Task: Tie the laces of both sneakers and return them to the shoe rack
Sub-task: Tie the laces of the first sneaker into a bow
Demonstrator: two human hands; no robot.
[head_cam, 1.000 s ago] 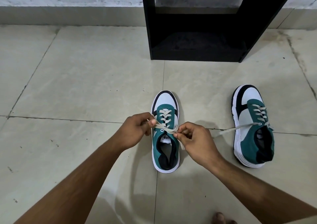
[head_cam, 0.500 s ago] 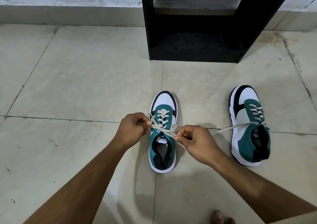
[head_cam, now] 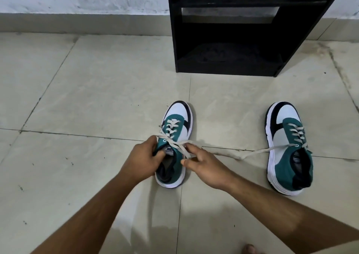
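— Where are your hands?

— Your left hand (head_cam: 142, 159) curls its fingers round the collar of the nearer teal, white and navy sneaker (head_cam: 173, 144) on the tiled floor (head_cam: 87, 98). Your right hand (head_cam: 206, 165) pinches its cream lace (head_cam: 179, 146) over the tongue.

— And the other shoe?

— The second teal, white and navy sneaker (head_cam: 287, 148) stands well apart to your right, its loose cream lace (head_cam: 258, 152) trailing across the floor. The black wooden shoe rack (head_cam: 240, 30) stands beyond both, against the wall.
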